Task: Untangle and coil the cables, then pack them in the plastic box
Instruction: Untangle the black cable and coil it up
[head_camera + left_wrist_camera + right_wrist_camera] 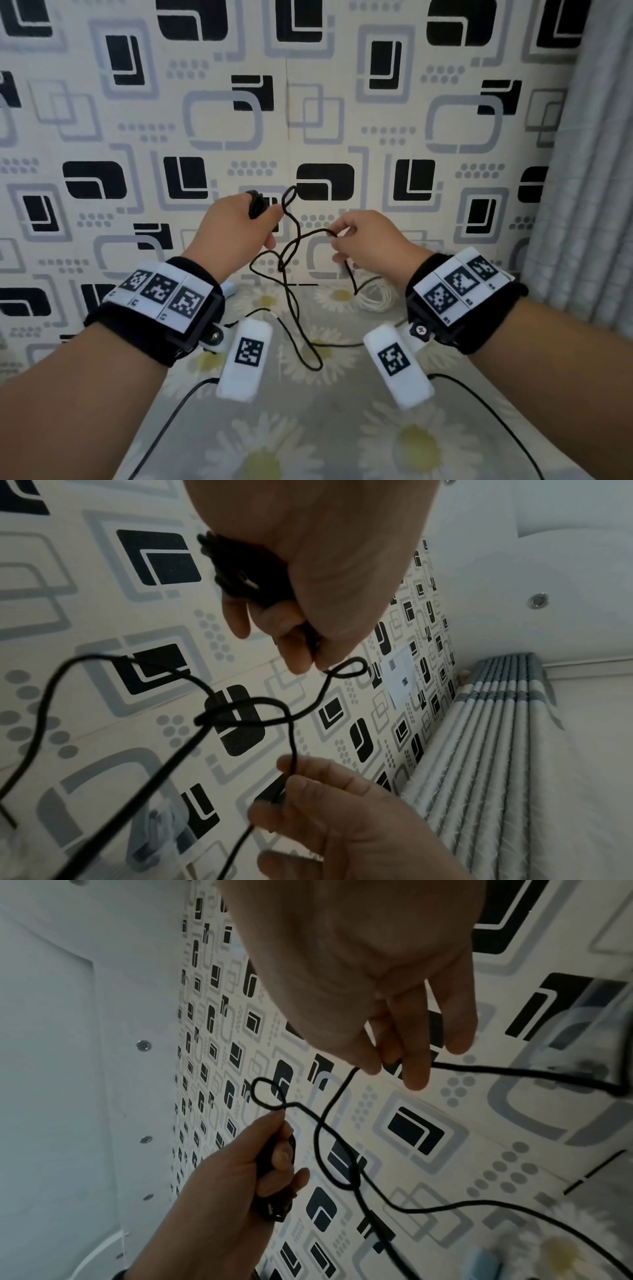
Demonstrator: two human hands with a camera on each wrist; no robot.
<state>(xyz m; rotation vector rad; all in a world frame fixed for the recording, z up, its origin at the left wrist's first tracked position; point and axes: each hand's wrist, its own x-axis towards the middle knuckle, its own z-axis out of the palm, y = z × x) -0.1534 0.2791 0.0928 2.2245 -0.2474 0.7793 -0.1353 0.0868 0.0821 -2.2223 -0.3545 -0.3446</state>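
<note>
A black cable hangs tangled in the air between my two hands, with a knot-like crossing in the middle and slack loops trailing down onto the surface. My left hand grips a coiled bundle of the black cable and pinches a small loop at its fingertips. My right hand pinches another stretch of the same cable between thumb and fingers. A coiled white cable lies on the surface under my right hand. The plastic box shows only as a blurred clear shape in the right wrist view.
The surface is a grey cloth with daisy print, set against a wall with black and grey patterned paper. A pleated curtain hangs at the right. A small light blue object sits by my left wrist. Thin black wrist-camera leads run toward me.
</note>
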